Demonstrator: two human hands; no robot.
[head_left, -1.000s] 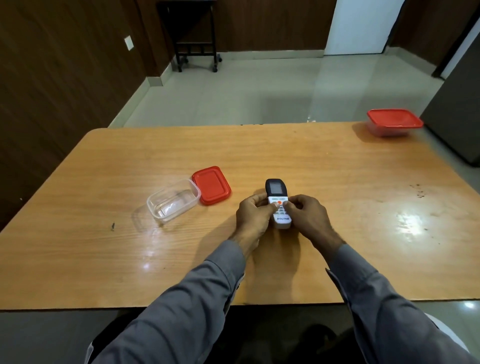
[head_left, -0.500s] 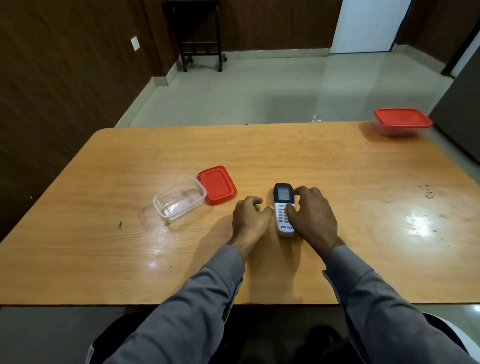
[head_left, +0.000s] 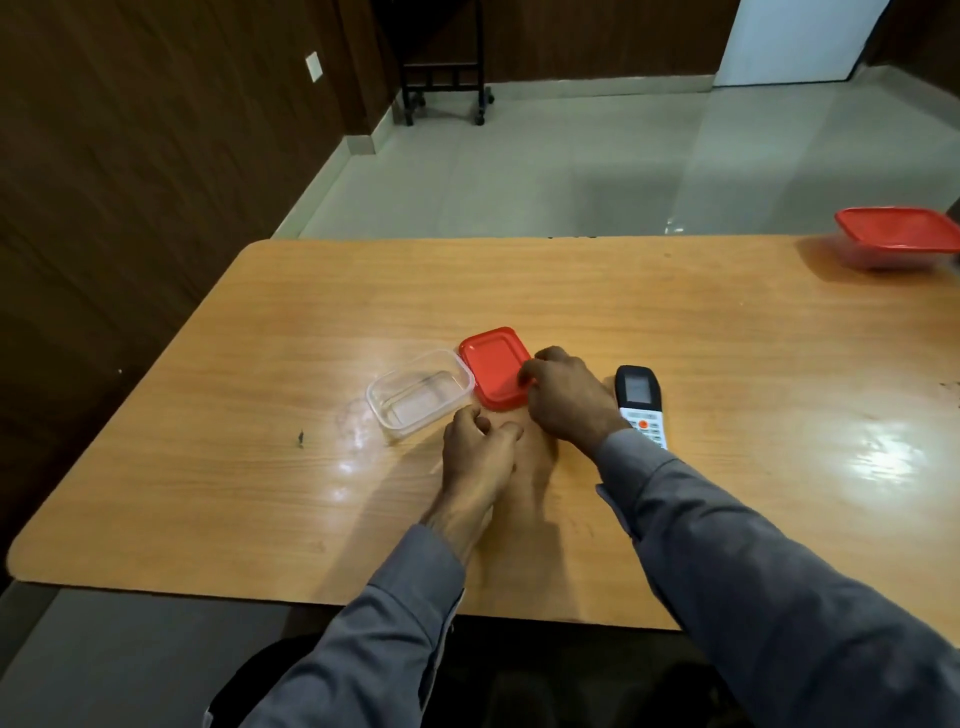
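Note:
A loose red lid (head_left: 493, 371) lies flat on the wooden table (head_left: 727, 353), touching the right end of an empty clear plastic container (head_left: 421, 397). My right hand (head_left: 566, 400) reaches across to the lid's right edge, with thumb and fingertips curled onto it. My left hand (head_left: 478, 452) hovers just below the container's near right corner, fingers loosely curled and holding nothing. A black and white remote control (head_left: 640, 397) lies on the table right of my right wrist, its lower end hidden by my sleeve.
A second clear container with a red lid on it (head_left: 893, 239) stands at the table's far right corner. A dark wood wall runs along the left. A black wheeled cart (head_left: 441, 78) stands on the tiled floor beyond the table.
Both hands let go of the remote and moved left. My right hand now grips the red lid's edge, and my left hand has come near the clear container. The camera view turned left.

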